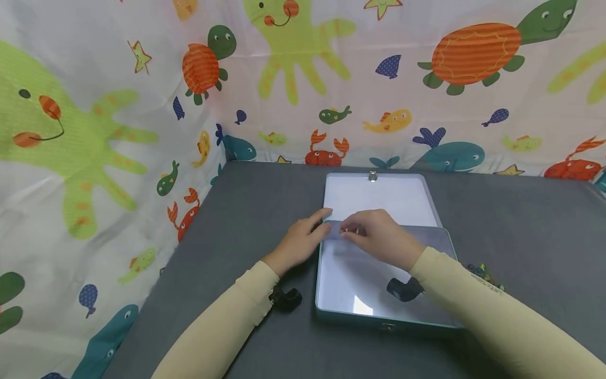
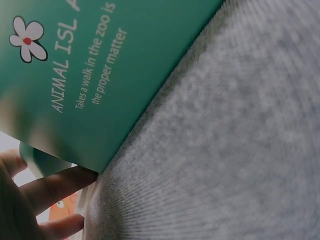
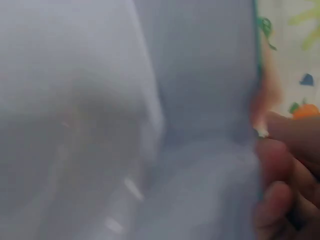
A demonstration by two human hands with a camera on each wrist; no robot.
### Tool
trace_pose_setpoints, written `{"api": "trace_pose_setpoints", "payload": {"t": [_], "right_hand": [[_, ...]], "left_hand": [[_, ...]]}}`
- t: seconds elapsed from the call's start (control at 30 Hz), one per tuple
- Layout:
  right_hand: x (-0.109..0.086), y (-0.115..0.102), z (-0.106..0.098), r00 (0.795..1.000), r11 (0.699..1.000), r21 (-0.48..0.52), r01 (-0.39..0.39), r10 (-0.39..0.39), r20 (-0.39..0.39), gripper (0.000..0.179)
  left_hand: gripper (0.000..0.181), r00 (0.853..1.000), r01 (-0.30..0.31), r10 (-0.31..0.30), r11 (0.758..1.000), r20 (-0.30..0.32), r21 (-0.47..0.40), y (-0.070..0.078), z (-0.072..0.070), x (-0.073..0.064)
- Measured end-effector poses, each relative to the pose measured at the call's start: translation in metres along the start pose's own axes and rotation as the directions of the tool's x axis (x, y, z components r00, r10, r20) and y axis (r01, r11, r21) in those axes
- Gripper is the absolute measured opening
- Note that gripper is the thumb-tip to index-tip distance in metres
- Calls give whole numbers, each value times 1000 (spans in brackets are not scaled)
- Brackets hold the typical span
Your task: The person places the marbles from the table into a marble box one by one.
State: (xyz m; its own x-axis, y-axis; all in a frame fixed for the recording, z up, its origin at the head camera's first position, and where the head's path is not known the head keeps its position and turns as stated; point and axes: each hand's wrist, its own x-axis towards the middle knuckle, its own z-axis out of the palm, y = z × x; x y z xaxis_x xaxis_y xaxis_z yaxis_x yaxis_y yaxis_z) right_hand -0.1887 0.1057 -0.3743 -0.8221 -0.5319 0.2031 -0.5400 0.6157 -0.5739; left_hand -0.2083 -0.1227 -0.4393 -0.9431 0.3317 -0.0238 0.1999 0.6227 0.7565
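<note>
A green-edged flat box (image 1: 350, 279) lies on the table with its white lid (image 1: 379, 197) folded back; "ANIMAL ISL..." shows on its green side (image 2: 95, 75). At the box's back left corner rests my left hand (image 1: 297, 243), fingers fairly straight and touching the edge. My right hand (image 1: 385, 239) is over the back left of the box, pinching a tiny pale piece (image 3: 262, 132) between thumb and fingertips. That piece is mostly hidden, and its kind cannot be told. The right wrist view is blurred over the box's glossy surface.
On the grey tabletop (image 1: 246, 221), a small heap of dark and yellow-green bits (image 1: 480, 271) lies right of the box, partly behind my right sleeve. A curtain (image 1: 293, 126) printed with sea animals hangs at the back and left. A metal clasp (image 1: 373, 176) sits on the lid's far edge.
</note>
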Motion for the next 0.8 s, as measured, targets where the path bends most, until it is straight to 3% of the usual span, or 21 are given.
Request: {"api": "trace_pose_setpoints", "payload": {"t": [0.27, 0.8], "right_hand": [[9, 5, 19, 996, 992, 78, -94, 94, 11, 15], [8, 22, 48, 995, 997, 11, -82, 81, 62, 13]], "left_hand": [[56, 999, -27, 28, 999, -16, 22, -6, -3, 4], [55, 999, -39, 40, 999, -29, 22, -5, 1, 6]]}}
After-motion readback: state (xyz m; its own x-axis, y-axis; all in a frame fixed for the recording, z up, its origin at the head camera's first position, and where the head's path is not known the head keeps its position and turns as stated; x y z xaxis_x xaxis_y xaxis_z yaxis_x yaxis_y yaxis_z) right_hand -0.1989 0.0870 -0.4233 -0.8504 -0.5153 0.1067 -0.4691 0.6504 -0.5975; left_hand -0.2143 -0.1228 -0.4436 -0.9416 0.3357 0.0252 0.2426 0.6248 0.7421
